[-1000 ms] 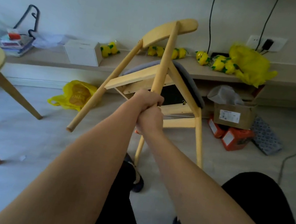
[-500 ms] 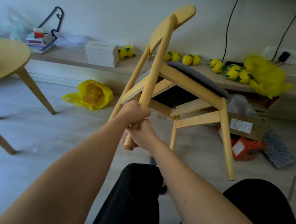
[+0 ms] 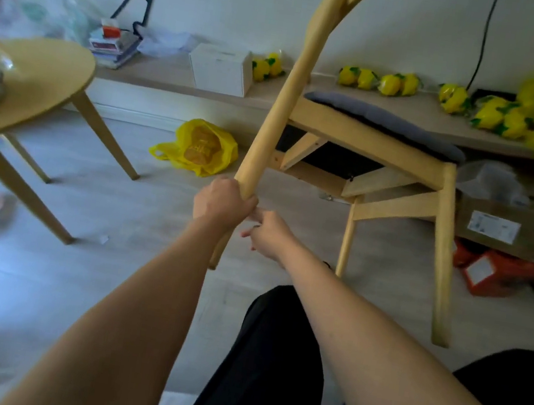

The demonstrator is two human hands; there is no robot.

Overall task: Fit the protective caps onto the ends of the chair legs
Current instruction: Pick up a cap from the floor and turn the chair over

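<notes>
A light wooden chair [image 3: 365,140] with a grey seat cushion [image 3: 392,122] stands tilted in front of me, its backrest running out of the top of the view. My left hand [image 3: 220,202] grips the near rear leg [image 3: 262,153] well above its bare lower end [image 3: 213,263]. Just right of that leg is my right hand [image 3: 267,235], fingers loose, its index finger touching my left hand. Whether it holds something small I cannot tell. The two legs on the right reach down to the floor, ends bare. No cap is plainly visible.
A round wooden table [image 3: 30,87] stands at the left. A low shelf [image 3: 159,77] along the wall carries a white box [image 3: 221,69] and yellow toys [image 3: 394,82]. A yellow bag [image 3: 197,147] and cardboard boxes [image 3: 494,226] lie on the floor. My black-trousered legs [image 3: 273,359] are below.
The chair has swung from lying tipped toward me to nearly upright, its legs lowered to the floor. My right hand has let go of the rear leg; my left hand still grips it.
</notes>
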